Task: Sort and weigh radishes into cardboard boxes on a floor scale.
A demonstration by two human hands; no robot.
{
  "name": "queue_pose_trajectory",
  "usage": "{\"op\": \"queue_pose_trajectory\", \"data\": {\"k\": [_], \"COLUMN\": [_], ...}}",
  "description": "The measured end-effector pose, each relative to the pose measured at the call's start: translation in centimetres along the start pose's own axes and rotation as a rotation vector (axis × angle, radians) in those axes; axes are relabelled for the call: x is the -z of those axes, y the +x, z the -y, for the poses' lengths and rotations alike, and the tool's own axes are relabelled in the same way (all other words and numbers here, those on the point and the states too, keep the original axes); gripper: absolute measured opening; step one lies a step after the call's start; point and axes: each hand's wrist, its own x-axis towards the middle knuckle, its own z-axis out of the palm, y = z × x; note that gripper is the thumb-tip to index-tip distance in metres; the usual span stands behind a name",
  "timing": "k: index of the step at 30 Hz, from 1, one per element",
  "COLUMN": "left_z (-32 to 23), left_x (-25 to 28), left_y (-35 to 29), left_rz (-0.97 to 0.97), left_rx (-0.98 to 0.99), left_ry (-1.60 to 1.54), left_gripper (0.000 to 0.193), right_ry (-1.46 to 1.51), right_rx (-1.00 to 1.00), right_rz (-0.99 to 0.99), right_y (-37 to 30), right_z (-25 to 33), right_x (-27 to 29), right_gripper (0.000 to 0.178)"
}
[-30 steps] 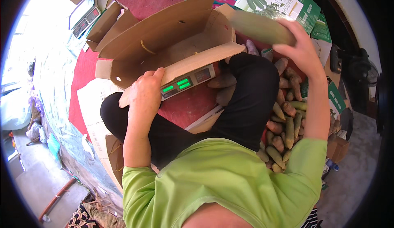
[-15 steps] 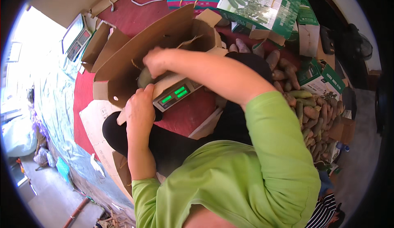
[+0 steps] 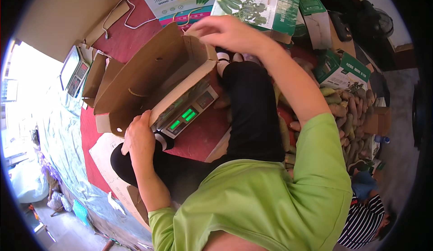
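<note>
An open cardboard box (image 3: 176,88) rests on a digital scale (image 3: 188,114) with lit green displays, in front of my crossed legs. My left hand (image 3: 140,136) is closed on the box's near left corner, fingers over the edge of its front wall. Over the box's far right corner, beside a raised flap, hangs my right hand (image 3: 225,30); its fingers are stretched out and slightly blurred, with nothing seen in them. Whether it touches the flap I cannot tell. Part of the box's bottom is hidden behind its front wall.
A large heap of radishes (image 3: 349,120) lies to my right. Green and white printed cartons (image 3: 257,7) stand at the back. At the left are a second scale (image 3: 74,72) and smaller open cardboard (image 3: 95,77). A person in a striped top (image 3: 363,221) is at lower right.
My right hand has come out of the box, where it was by a greenish rounded thing, and moved right to the far corner. My left hand has slid slightly left and nearer along the edge.
</note>
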Motion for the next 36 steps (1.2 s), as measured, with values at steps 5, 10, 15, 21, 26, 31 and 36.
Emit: {"op": "queue_pose_trajectory", "data": {"k": [5,10,15,21,26,31,36], "left_z": [-0.2,0.1,-0.1,-0.8,-0.9,-0.5,-0.4], "left_x": [-0.5,-1.1,-1.4,-1.7,-1.6,-2.1,-2.0], "left_y": [0.3,0.6,0.9,0.7,0.5,0.6,0.7], "left_rz": [-0.027,-0.035,-0.029,-0.04,-0.069,-0.074,-0.094], "left_rx": [-0.015,-0.023,-0.037,-0.039,-0.003,-0.019,-0.008], "left_ry": [0.003,0.011,0.016,0.026,-0.025,-0.026,-0.021], "left_gripper": [0.038,0.044,0.046,0.043,0.042,0.046,0.045], "right_ry": [-0.193,-0.312,-0.547,-0.421,-0.075,-0.057,-0.097], "right_rx": [-0.351,-0.841,-1.236,-1.386,-1.408,-1.339,-1.329], "right_rz": [-0.405,-0.44,-0.141,0.245,-0.171,-0.15,-0.134], "right_y": [-13.1,-30.0,-44.9,-48.9,-46.0,-42.0,-38.2], "right_z": [-11.9,-23.6,-28.7,-26.3,-25.8,-26.1,-27.5], "right_x": [5.9,2.9,-4.8,-14.1,-18.4,-18.0,-16.4], "right_gripper": [0.03,0.033,0.024,0.023,0.039,0.054,0.062]}}
